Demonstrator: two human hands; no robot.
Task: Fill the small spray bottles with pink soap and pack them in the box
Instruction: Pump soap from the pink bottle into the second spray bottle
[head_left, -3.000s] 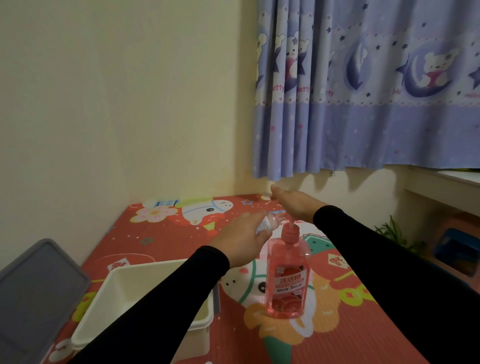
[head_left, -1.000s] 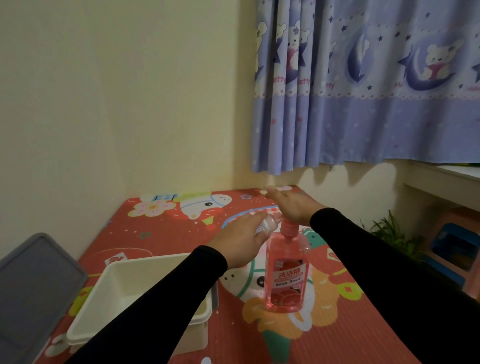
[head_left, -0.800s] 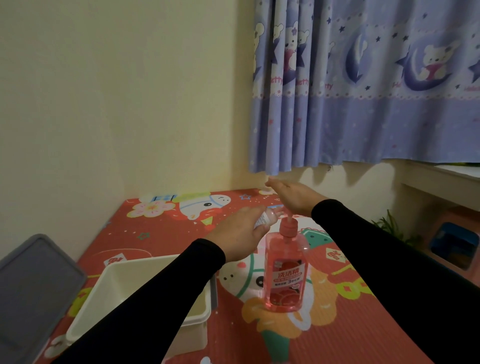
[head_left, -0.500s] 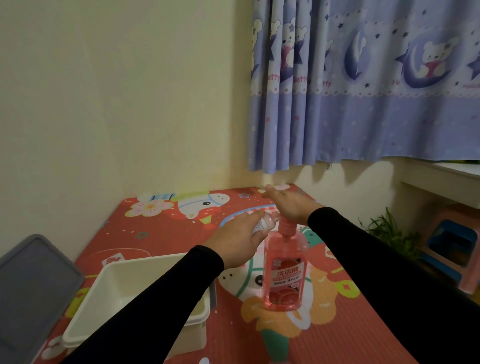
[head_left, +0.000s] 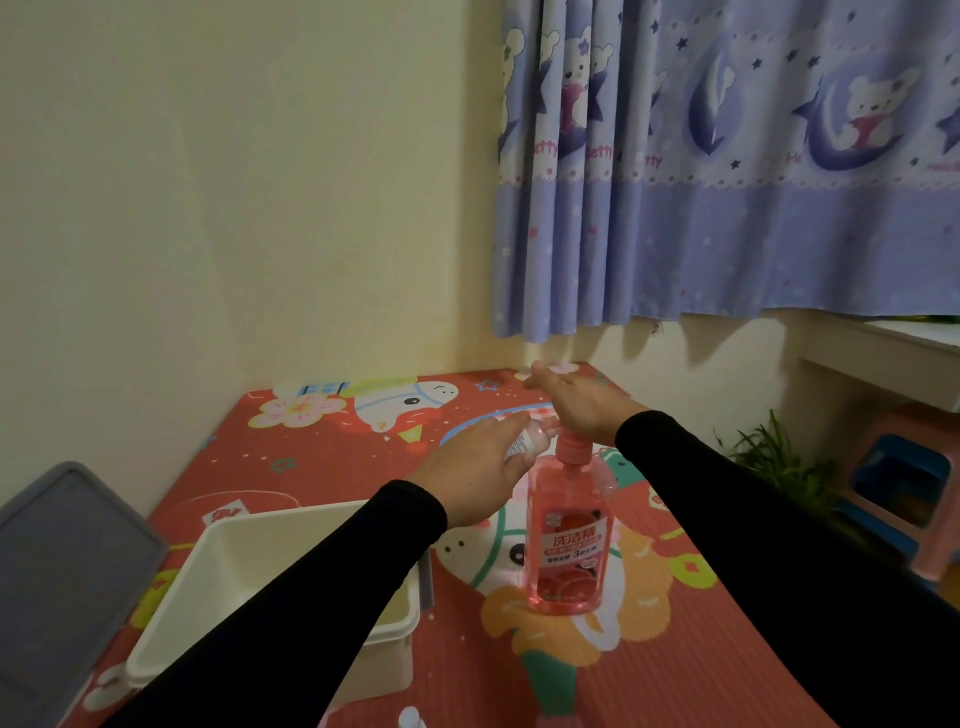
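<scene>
A tall pink soap pump bottle (head_left: 567, 545) stands upright on the red cartoon mat. My right hand (head_left: 576, 402) lies flat on top of its pump head, fingers stretched out. My left hand (head_left: 475, 473) grips a small clear spray bottle (head_left: 530, 440), tilted, with its mouth at the pump's spout. A cream plastic box (head_left: 249, 566) sits on the mat at the lower left, partly hidden by my left sleeve. The top of another small white bottle (head_left: 412, 719) shows at the bottom edge.
A grey lid (head_left: 62, 566) leans by the wall at the far left. The red cartoon mat (head_left: 675, 649) covers the surface. To the right are a green plant (head_left: 769, 457), a blue and pink stool (head_left: 904, 483) and a white shelf. A blue curtain (head_left: 727, 171) hangs behind.
My right hand has kept bobbing up and down on the pump head. My left hand has kept the small bottle at the spout. The view shifted slightly.
</scene>
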